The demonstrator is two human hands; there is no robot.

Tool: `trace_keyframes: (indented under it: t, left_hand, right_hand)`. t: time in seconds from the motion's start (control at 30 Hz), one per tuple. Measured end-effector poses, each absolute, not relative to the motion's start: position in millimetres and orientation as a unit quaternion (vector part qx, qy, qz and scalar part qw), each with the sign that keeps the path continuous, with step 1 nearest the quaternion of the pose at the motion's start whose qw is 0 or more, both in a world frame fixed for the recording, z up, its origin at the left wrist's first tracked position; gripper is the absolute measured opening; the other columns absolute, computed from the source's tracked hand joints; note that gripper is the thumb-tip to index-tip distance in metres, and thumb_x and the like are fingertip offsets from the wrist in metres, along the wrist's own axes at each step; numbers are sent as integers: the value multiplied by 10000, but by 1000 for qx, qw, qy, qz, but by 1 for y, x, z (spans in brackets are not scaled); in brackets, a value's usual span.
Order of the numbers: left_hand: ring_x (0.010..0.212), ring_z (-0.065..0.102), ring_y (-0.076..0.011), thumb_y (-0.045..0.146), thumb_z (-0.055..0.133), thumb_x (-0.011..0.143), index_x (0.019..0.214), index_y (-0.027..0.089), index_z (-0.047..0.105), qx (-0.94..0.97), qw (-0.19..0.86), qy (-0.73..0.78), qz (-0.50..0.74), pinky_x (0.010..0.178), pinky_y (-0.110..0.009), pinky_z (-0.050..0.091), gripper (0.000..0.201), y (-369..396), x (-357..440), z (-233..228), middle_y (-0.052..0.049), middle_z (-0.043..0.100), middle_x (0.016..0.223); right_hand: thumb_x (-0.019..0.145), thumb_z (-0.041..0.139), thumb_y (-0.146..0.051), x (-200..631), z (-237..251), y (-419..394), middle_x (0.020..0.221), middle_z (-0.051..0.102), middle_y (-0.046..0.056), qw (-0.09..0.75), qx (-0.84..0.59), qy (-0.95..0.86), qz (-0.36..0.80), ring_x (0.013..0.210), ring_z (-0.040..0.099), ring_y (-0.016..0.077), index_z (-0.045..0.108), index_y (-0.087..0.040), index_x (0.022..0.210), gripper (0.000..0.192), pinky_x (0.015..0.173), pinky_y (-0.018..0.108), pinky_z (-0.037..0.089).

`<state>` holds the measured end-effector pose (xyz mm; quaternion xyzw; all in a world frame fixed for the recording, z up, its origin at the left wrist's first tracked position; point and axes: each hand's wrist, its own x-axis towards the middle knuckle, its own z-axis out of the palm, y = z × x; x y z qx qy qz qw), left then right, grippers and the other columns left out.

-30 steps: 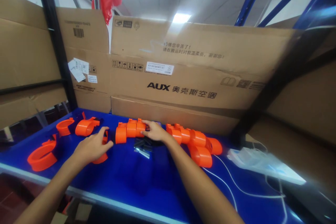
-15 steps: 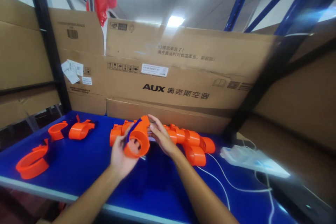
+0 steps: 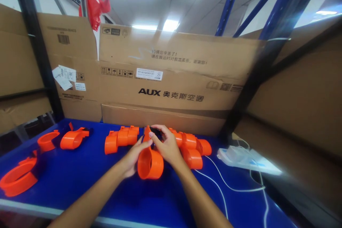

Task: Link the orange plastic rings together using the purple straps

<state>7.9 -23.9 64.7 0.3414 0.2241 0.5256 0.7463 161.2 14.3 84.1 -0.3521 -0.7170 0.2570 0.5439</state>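
Observation:
Both my hands meet over the middle of the blue table (image 3: 80, 181). My left hand (image 3: 133, 158) grips the side of an orange plastic ring clamp (image 3: 150, 163), holding it upright with its opening facing me. My right hand (image 3: 165, 146) pinches a small dark piece (image 3: 155, 131) at the top of that clamp. Behind my hands lie two rows of the same orange clamps, one row (image 3: 121, 138) to the left and one row (image 3: 193, 148) to the right.
More orange clamps lie at the left: one (image 3: 72, 139), one (image 3: 47, 141) and a big one (image 3: 17, 180) by the table's front edge. A white power strip (image 3: 242, 156) with white cables (image 3: 224, 185) lies at right. Cardboard boxes (image 3: 171, 85) wall off the back.
My left hand picked an orange clamp off the table at left and carried it to the middle. My right hand left the clamp row and now pinches the piece on top.

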Motion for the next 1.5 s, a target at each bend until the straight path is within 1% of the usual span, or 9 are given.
trace_keyframes:
  t: [0.07,0.2,0.27,0.4,0.47,0.7,1.13,1.3,1.5]
  left_hand:
    - [931,713,-276,300,748,766,1223,226,644,371,732,239,519,871,-395,529,475,-15,5,68,-89,747,1038]
    - [830,722,-299,410,673,782,1084,150,706,357,726,236,539,790,-421,547,400,4,5,64,-132,758,950]
    - [834,721,-287,415,682,771,1045,146,717,351,709,233,566,800,-399,541,386,11,7,57,-121,759,932]
    - [896,700,-232,385,790,709,996,171,724,366,617,243,653,855,-323,507,364,14,10,46,-67,755,948]
    - [915,687,-217,384,812,699,1011,175,725,391,578,244,673,863,-304,492,386,13,9,45,-59,749,977]
    - [941,651,-210,366,797,731,939,153,752,442,537,258,670,868,-272,465,301,9,4,49,-78,745,975]
    - [914,672,-223,326,805,708,913,156,751,436,543,261,668,876,-305,462,272,5,4,56,-82,750,937]
    - [822,674,-194,363,806,713,922,173,735,398,551,252,689,795,-279,486,291,1,5,51,-47,745,880]
    - [600,633,-163,437,772,751,852,172,696,313,670,239,629,638,-292,505,293,3,-2,40,-15,703,701]
  right_hand:
    - [888,641,-411,164,82,12,1164,663,91,540,-345,-730,237,1026,638,238,636,-247,1210,361,879,387,549]
    - [891,625,-424,169,71,16,1010,690,85,545,-387,-710,220,748,638,201,543,-234,1347,501,657,338,564]
    - [868,646,-431,169,64,20,962,702,85,540,-411,-705,204,685,622,193,592,-212,1278,468,612,323,541]
    - [901,576,-443,164,54,21,788,687,58,514,-424,-720,193,645,601,189,688,-197,951,275,576,290,488]
    - [919,540,-424,161,54,17,729,656,42,506,-420,-731,182,639,583,181,675,-198,849,272,573,275,463]
    - [902,502,-329,158,57,6,595,543,-8,504,-433,-733,146,559,486,149,579,-203,695,254,528,251,360]
    - [874,479,-281,153,57,6,534,454,-23,517,-442,-726,99,532,433,143,420,-221,558,327,529,260,306]
    - [881,487,-329,153,55,6,546,449,-25,518,-435,-719,157,527,416,134,491,-209,582,323,502,243,309]
    - [869,504,-370,151,45,13,600,518,-10,529,-429,-698,222,565,473,140,575,-192,657,286,503,225,366]
